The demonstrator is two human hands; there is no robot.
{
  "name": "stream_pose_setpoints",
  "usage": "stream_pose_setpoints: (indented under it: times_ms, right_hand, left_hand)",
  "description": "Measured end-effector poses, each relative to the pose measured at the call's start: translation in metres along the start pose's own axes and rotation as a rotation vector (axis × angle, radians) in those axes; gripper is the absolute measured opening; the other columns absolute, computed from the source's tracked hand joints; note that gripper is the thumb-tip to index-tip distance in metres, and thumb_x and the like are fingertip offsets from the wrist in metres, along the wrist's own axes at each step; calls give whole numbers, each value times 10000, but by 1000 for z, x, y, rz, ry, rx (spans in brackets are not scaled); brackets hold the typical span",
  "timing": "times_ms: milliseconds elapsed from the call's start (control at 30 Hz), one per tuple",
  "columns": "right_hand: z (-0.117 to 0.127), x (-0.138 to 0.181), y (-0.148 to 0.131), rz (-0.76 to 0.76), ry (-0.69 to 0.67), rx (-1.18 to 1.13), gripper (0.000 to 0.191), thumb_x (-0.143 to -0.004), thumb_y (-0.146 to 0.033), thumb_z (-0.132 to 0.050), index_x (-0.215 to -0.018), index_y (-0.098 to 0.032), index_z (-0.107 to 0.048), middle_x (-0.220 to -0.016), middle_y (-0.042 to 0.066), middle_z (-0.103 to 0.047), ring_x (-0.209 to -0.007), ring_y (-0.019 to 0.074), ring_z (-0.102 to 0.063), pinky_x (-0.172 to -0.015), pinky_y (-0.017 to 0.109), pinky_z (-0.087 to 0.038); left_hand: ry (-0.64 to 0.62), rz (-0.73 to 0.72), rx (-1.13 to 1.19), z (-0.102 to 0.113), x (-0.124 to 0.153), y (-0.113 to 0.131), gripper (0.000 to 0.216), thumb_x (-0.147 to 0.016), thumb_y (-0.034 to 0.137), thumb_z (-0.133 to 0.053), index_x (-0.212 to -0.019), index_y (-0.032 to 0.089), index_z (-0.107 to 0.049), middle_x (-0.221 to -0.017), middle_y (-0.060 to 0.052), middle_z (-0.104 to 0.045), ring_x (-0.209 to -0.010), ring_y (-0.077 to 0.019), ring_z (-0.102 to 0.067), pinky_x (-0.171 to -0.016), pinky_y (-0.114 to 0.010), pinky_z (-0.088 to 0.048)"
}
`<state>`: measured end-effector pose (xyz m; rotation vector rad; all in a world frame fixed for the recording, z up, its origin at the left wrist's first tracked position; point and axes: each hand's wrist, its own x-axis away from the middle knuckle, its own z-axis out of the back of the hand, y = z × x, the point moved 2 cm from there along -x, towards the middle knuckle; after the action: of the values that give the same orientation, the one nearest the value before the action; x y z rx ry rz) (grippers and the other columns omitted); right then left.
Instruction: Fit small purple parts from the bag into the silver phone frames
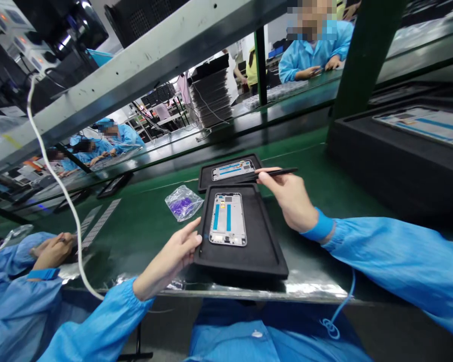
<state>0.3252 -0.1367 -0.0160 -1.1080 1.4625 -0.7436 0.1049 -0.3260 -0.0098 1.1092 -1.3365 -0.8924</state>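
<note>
A silver phone frame (227, 219) with two blue strips lies in a black tray (260, 246) at the table's front edge. My left hand (173, 256) is at the tray's left side, with its fingers around the rim; the fingers underneath are partly hidden. In my right hand (290, 198) is a pair of black tweezers (277, 172), pinched between thumb and fingers. The tweezers point left, above the far edge of this tray. Just behind stands a second black tray (207, 173) with another phone frame (232, 169) in it.
Left of the trays lies a clear plastic bag (183, 203) with purple contents. At right rises a black tray stack (392, 166) beside a green post (366, 65). A white cable (56, 176) hangs at left, near a co-worker's hands (56, 251). Other people sit across the line.
</note>
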Motion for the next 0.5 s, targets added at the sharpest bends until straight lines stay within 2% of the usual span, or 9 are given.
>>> stream_pose_setpoints:
  times_ms: [100, 167, 267, 367, 433, 500]
  right_hand:
    - [16, -7, -17, 17, 68, -6, 245, -770, -418, -772, -932, -233, -761, -1028, 46, -778, -1006, 239, -701, -997, 418, -509]
    - [26, -6, -24, -14, 119, 2, 239, -753, -409, -792, -908, -229, -767, -1017, 51, -774, -973, 232, -693, -987, 411, -506]
    - [38, -2, -27, -67, 150, 9, 273, -750, -416, -801, -927, -210, -775, -1007, 56, -763, -940, 215, -673, -993, 403, -487]
    - [44, 0, -24, -108, 138, 17, 307, -727, -448, -818, -930, -220, -788, -964, 42, -755, -910, 210, -658, -986, 405, -474]
    - [46, 0, -21, -155, 130, 45, 341, -695, -495, -833, -913, -235, -799, -937, 35, -751, -898, 215, -647, -988, 412, -466]
    - [47, 1, -19, -235, 133, 81, 391, -642, -550, -850, -886, -246, -808, -926, 37, -751, -908, 227, -642, -1000, 417, -460]
  left_hand:
    - [65, -64, -9, 26, -17, 22, 681, -841, 328, -774, -1467, 189, -544, -1268, -116, -715, -1008, -210, -725, -831, -250, -573]
    - [141, -132, -50, 50, -36, 41, 614, -808, 300, -778, -1387, 163, -628, -1229, -112, -732, -950, -211, -723, -776, -244, -575]
    - [333, -200, -153, 98, -76, 71, 534, -773, 215, -734, -1297, 125, -691, -1093, -88, -767, -783, -163, -687, -603, -198, -517]
    - [466, -214, -182, 147, -124, 94, 441, -820, 176, -658, -1254, 108, -697, -898, -40, -754, -596, -104, -593, -488, -185, -425]
    - [525, -210, -207, 175, -156, 105, 335, -894, 191, -628, -1213, 108, -689, -898, -36, -726, -612, -96, -590, -525, -192, -456]
    - [564, -199, -234, 196, -186, 112, 267, -965, 268, -621, -1185, 121, -659, -990, -51, -699, -729, -117, -637, -638, -240, -539]
